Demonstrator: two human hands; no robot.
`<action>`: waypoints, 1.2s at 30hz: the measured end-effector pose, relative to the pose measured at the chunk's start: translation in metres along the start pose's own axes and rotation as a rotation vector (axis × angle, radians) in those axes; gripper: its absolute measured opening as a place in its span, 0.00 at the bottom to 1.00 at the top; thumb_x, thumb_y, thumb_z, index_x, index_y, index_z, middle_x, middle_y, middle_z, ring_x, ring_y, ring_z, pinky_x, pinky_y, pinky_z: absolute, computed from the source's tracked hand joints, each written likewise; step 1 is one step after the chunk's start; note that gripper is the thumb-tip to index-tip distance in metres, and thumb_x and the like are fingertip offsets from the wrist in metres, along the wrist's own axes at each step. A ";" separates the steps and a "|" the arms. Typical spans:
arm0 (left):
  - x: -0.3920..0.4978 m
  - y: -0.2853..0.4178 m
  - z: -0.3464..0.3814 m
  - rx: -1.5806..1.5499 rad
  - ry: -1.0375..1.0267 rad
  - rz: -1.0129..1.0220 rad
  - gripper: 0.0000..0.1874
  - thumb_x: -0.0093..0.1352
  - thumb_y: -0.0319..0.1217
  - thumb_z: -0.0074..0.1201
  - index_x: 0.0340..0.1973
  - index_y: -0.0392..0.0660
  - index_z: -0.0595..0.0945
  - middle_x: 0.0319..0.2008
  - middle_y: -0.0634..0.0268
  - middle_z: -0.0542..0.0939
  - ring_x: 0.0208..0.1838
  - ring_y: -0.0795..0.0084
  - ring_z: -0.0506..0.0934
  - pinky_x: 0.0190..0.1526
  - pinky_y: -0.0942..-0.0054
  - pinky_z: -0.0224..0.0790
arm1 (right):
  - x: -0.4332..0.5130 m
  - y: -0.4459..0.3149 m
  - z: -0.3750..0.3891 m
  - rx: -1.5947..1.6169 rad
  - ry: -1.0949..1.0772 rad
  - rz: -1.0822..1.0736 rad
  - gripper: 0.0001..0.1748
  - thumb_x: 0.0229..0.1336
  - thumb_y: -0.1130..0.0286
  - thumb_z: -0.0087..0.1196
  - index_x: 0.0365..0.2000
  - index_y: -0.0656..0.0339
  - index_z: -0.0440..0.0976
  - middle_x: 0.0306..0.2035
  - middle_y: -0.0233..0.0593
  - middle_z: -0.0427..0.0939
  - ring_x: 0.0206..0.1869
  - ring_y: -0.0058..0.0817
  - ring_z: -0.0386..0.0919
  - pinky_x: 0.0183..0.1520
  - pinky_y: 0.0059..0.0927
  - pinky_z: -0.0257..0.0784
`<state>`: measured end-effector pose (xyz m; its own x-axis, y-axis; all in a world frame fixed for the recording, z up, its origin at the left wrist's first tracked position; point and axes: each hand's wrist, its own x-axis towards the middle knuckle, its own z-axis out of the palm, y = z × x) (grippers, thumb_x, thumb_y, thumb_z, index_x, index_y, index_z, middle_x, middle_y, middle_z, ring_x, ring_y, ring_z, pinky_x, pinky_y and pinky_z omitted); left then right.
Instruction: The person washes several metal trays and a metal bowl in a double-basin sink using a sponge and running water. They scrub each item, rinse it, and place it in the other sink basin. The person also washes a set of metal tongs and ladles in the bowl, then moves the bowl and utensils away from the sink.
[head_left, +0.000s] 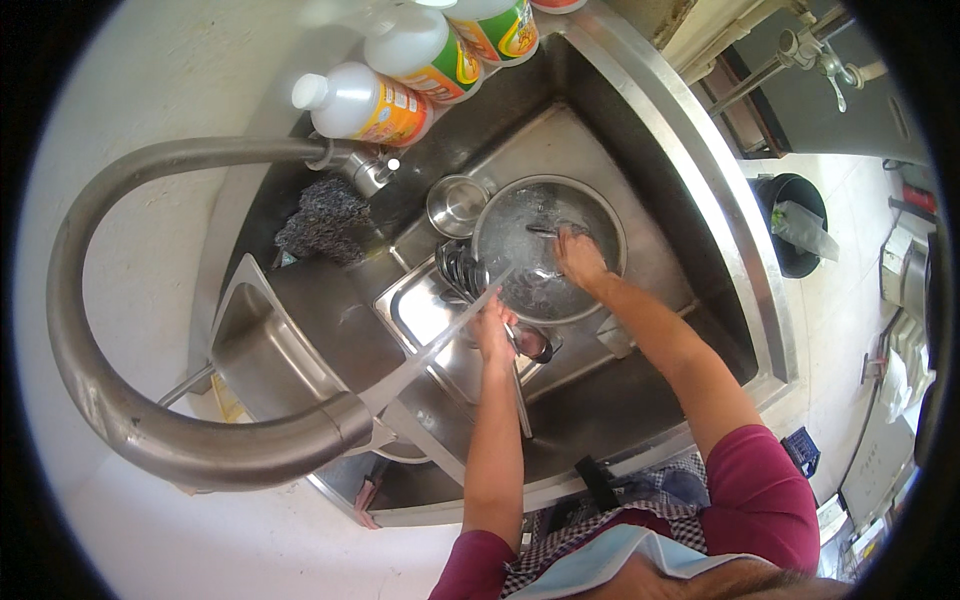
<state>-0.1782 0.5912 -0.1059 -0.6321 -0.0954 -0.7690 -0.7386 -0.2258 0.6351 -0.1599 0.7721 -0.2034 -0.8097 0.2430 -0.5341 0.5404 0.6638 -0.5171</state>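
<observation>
My left hand grips a bundle of metal spoons by the handles, their bowls fanned out toward the sink's back. Beneath that hand lies a round-bowled ladle; a long metal handle slants down toward the sink's front wall. Over the round steel basin, which holds water, my right hand is closed around a dark, slim metal utensil. Its fingertips and whatever else they hold are hard to make out. A stream of water runs from the curved faucet into the basin.
A small steel bowl touches the basin's left. Steel trays lie under my left hand. Dark scouring mesh hangs by the tap base. Several plastic bottles line the back ledge. A black bin stands on the floor at right.
</observation>
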 end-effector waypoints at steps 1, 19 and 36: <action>0.000 -0.002 -0.001 0.003 0.012 -0.015 0.07 0.70 0.33 0.52 0.36 0.41 0.76 0.17 0.76 0.61 0.17 0.84 0.59 0.19 0.81 0.53 | 0.000 -0.004 0.001 0.100 0.043 0.054 0.26 0.64 0.53 0.39 0.38 0.69 0.72 0.34 0.60 0.78 0.40 0.53 0.78 0.45 0.46 0.73; 0.003 -0.039 0.000 0.093 0.003 0.013 0.10 0.71 0.35 0.50 0.31 0.42 0.73 0.17 0.73 0.66 0.16 0.83 0.61 0.18 0.79 0.56 | 0.017 -0.022 0.073 0.196 0.182 0.277 0.19 0.56 0.58 0.52 0.32 0.69 0.75 0.34 0.56 0.78 0.37 0.50 0.78 0.42 0.47 0.73; -0.015 -0.041 0.033 -0.150 -0.118 -0.151 0.14 0.70 0.31 0.45 0.48 0.39 0.75 0.45 0.60 0.77 0.46 0.67 0.76 0.48 0.68 0.70 | -0.069 -0.072 -0.009 0.398 0.291 0.203 0.14 0.60 0.66 0.46 0.33 0.70 0.65 0.33 0.63 0.74 0.36 0.60 0.74 0.40 0.53 0.68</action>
<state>-0.1461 0.6344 -0.1178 -0.5466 0.0624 -0.8350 -0.7894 -0.3710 0.4890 -0.1449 0.7133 -0.1230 -0.6789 0.5624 -0.4720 0.6923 0.2764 -0.6665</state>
